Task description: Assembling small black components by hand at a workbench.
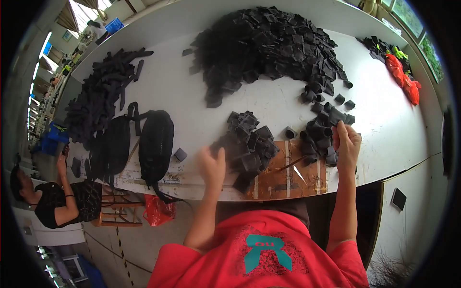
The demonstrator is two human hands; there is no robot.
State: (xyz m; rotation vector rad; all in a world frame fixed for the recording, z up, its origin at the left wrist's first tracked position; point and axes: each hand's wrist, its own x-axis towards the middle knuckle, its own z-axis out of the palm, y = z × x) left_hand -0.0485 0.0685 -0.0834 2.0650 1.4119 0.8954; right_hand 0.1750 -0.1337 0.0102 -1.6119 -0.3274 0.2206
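Between the thumb and fingers of my right hand point(346, 146) is a small black fabric piece point(337, 115), held over a pile of curled black fabric pieces point(317, 137). My left hand point(212, 168) is smeared by motion, beside a heap of flat black fabric pieces point(254, 153) near the table's front edge; whether it grips one cannot be made out. Under both piles lies a brown board point(269, 185) with pale tape strips. A slim dark tool point(293, 164) and a thin pale pointed thing point(299, 174) rest on it.
A large mound of black pieces point(273, 43) covers the far middle of the white table point(182, 86). At left lie black strips point(98, 93) and black padded bag parts point(156, 139). Red plastic bags point(403, 79) are far right. Another person point(55, 201) sits at left.
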